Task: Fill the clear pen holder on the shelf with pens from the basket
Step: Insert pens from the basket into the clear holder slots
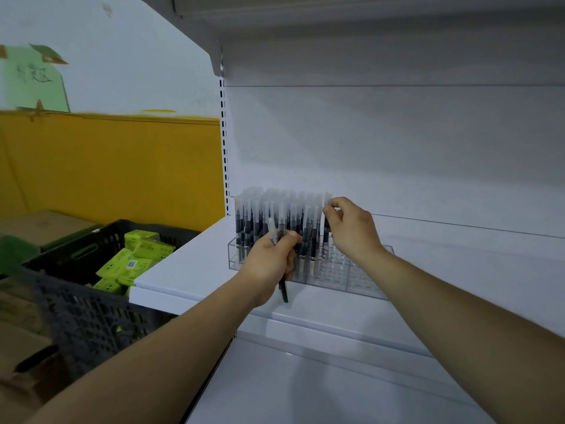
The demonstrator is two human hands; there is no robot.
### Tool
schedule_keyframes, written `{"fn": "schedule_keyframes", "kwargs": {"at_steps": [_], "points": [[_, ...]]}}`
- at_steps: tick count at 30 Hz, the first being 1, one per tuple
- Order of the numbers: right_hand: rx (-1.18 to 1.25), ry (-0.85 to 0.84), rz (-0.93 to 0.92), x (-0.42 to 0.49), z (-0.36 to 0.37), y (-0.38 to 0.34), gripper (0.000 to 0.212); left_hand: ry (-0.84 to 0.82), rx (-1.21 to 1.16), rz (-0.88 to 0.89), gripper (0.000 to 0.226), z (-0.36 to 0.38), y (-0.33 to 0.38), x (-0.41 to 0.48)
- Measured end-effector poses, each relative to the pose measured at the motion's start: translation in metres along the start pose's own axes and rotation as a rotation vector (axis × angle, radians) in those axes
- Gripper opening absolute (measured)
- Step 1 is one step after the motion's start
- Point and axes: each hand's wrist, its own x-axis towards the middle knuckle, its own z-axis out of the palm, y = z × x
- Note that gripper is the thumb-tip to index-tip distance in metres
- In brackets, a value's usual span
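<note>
A clear pen holder (351,278) stands on the white shelf (189,264). Its left part is packed with upright black pens (260,215) with frosted caps; its right part shows bare round holes. My left hand (270,261) is closed around a small bunch of pens (282,289), just in front of the holder. My right hand (351,231) pinches the cap of one pen (327,198) standing at the right edge of the filled rows. A dark basket (91,316) sits low on the left.
A second black crate (101,240) beside the shelf holds several green packets (134,258). Cardboard boxes lie at the far left. A yellow wall panel stands behind them. Another white shelf runs below, and one overhangs above.
</note>
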Motion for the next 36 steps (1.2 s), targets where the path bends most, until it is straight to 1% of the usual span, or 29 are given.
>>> {"fn": "schedule_keyframes", "kwargs": {"at_steps": [3,5,8,10,12,14,15,17,20,22,24,28,30,33,34,36], "points": [[-0.029,0.001,0.022,0.003,0.000,-0.003,0.021,0.026,-0.041,-0.038,0.008,0.000,0.001,0.000],[-0.056,-0.006,0.053,0.005,-0.002,-0.001,0.024,0.031,-0.051,-0.043,0.012,0.000,0.001,0.000],[-0.130,-0.076,0.091,0.005,0.000,0.005,0.027,0.017,-0.030,-0.034,0.014,0.001,0.001,-0.001],[-0.146,-0.063,0.096,0.002,0.000,0.008,0.030,-0.004,-0.014,-0.010,0.016,0.003,0.003,-0.003],[-0.109,0.011,0.055,-0.002,-0.005,0.004,0.027,-0.024,0.008,0.025,0.018,0.003,0.006,-0.005],[0.009,0.077,-0.012,-0.007,-0.012,-0.005,0.020,-0.044,0.029,0.044,0.018,0.004,0.007,-0.005],[0.063,0.090,-0.046,-0.010,-0.016,-0.011,0.024,-0.058,0.032,0.048,0.017,0.005,0.007,-0.005],[0.118,0.061,-0.107,-0.016,-0.018,-0.021,0.033,-0.086,0.041,0.059,0.016,0.010,0.007,-0.004],[0.130,-0.062,-0.148,-0.022,-0.016,-0.030,0.020,-0.143,0.070,0.075,0.016,0.017,0.006,-0.004],[0.112,-0.086,-0.146,-0.021,-0.015,-0.031,0.018,-0.169,0.082,0.078,0.015,0.020,0.005,-0.004],[0.139,-0.031,-0.125,-0.020,-0.016,-0.032,0.020,-0.123,0.105,0.075,0.015,0.020,0.003,-0.004],[0.349,0.155,0.003,-0.009,-0.024,-0.029,0.020,0.053,0.093,0.046,0.015,0.013,0.002,0.000],[0.350,0.161,0.028,-0.005,-0.027,-0.026,0.018,0.089,0.089,0.037,0.016,0.008,0.003,0.000],[0.295,0.142,0.031,-0.004,-0.025,-0.019,0.014,0.111,0.183,0.055,0.013,0.004,0.002,0.001],[0.287,0.132,0.032,-0.004,-0.024,-0.016,0.012,0.111,0.151,0.044,0.011,0.004,0.002,0.001],[0.258,0.104,0.033,-0.003,-0.022,-0.012,0.008,0.118,0.061,0.003,0.018,0.004,0.003,0.002]]}}
